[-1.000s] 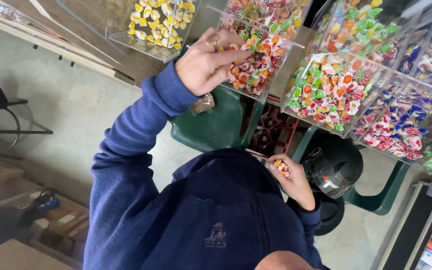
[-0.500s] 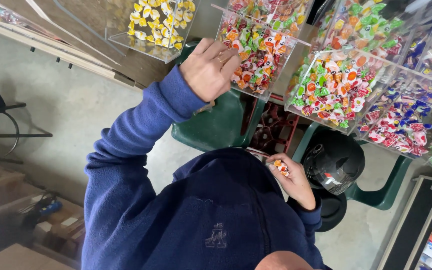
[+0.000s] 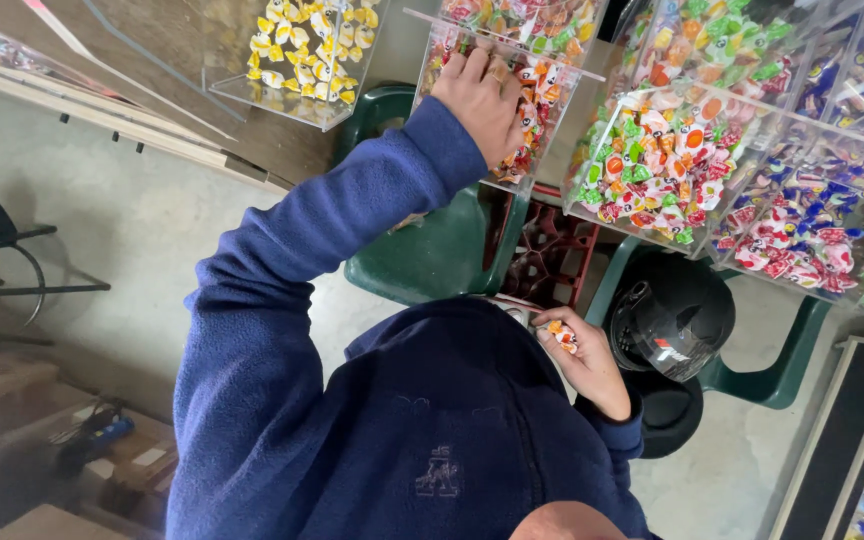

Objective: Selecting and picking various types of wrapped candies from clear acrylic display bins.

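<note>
- Left hand point(image 3: 482, 95) digs, fingers curled, among wrapped sweets in the clear bin point(image 3: 542, 120).
- Right hand point(image 3: 582, 360), close to the body, pinches an orange-wrapped sweet point(image 3: 560, 333).
- Next, judging by this: lift a gathered sweet clear.

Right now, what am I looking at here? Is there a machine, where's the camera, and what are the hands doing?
No machine: a person in a blue hoodie works with bare hands. The one picture comes from a camera on their head, looking down. The left hand reaches into a clear bin of red and orange wrapped sweets. The right hand, close to the chest, holds a few sweets. Other clear bins hold yellow sweets and mixed ones. Below stand green chairs and a dark helmet.
</note>
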